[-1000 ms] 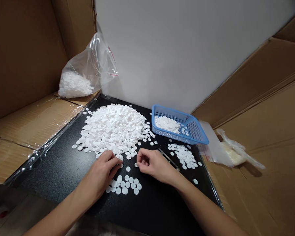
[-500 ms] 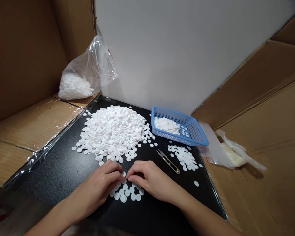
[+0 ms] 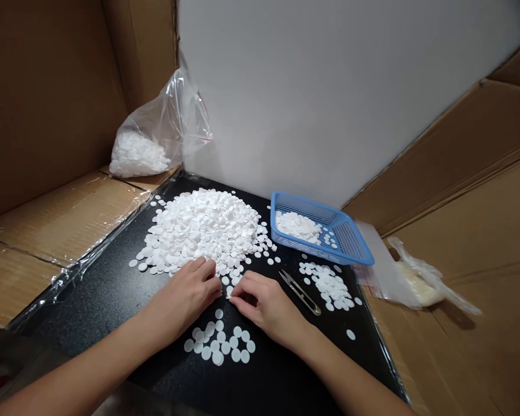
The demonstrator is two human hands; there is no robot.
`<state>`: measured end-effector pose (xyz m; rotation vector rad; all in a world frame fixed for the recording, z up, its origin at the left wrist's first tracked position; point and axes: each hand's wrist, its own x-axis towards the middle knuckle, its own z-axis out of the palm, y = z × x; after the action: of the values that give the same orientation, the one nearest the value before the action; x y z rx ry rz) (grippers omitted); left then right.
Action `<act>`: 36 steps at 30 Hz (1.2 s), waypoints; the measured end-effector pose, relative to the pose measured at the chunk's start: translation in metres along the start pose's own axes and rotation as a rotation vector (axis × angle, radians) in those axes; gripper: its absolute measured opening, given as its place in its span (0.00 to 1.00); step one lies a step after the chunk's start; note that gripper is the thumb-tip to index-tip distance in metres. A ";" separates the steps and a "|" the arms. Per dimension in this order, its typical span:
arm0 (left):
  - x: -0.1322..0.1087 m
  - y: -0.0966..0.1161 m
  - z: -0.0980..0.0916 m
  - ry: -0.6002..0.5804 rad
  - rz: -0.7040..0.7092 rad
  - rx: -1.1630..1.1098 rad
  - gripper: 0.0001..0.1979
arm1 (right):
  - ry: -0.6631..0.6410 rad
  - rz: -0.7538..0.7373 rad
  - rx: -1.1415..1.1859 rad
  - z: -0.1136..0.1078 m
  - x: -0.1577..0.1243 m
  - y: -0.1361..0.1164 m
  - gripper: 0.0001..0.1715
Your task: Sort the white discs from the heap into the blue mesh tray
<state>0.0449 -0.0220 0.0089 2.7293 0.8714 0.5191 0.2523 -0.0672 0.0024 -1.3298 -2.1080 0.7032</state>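
Observation:
A large heap of small white round discs (image 3: pixel 203 225) lies on the black tabletop. My left hand (image 3: pixel 193 297) is at the heap's near edge, fingers curled together; what they hold, if anything, is hidden. Close by on the right, my right hand (image 3: pixel 264 300) pinches thumb and forefinger at a white disc (image 3: pixel 229 292). Several loose discs (image 3: pixel 218 358) lie spread between my forearms, nearer to me. Thread snips (image 3: pixel 301 293) rest to the right of my right hand.
A blue perforated basket (image 3: pixel 351 257) holds more discs at the back right, with a smaller disc group (image 3: pixel 333 286) before it. A clear bag of white pieces (image 3: pixel 141 156) stands back left. Another plastic bag (image 3: pixel 420 283) lies right. Cardboard (image 3: pixel 468 231) flanks the table.
Both hands have moved away from me, from the loose discs to the heap's near edge. The loose discs between my forearms are now uncovered. The view has shifted slightly.

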 end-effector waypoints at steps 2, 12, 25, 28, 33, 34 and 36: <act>-0.003 0.003 -0.002 -0.015 0.033 -0.036 0.09 | -0.060 -0.055 -0.029 -0.004 -0.002 0.003 0.06; -0.013 0.002 -0.001 -0.029 -0.047 -0.198 0.08 | -0.073 -0.081 0.020 -0.005 0.003 0.010 0.11; -0.042 0.008 0.003 0.002 -0.031 -0.210 0.13 | -0.103 0.273 -0.056 -0.025 -0.001 0.002 0.10; -0.046 0.009 0.002 0.045 -0.057 -0.294 0.12 | -0.086 0.259 -0.059 -0.024 -0.002 0.004 0.08; -0.044 0.007 -0.002 0.097 -0.220 -0.382 0.11 | -0.027 0.182 0.037 -0.016 0.001 0.000 0.09; -0.043 0.007 -0.003 0.111 -0.254 -0.376 0.11 | -0.022 0.186 0.044 -0.014 0.001 -0.002 0.09; -0.041 0.006 -0.002 0.122 -0.295 -0.361 0.11 | -0.030 0.216 0.075 -0.013 0.001 -0.006 0.08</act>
<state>0.0160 -0.0507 0.0022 2.2179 1.0693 0.7080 0.2570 -0.0670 0.0156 -1.5277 -1.9585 0.8866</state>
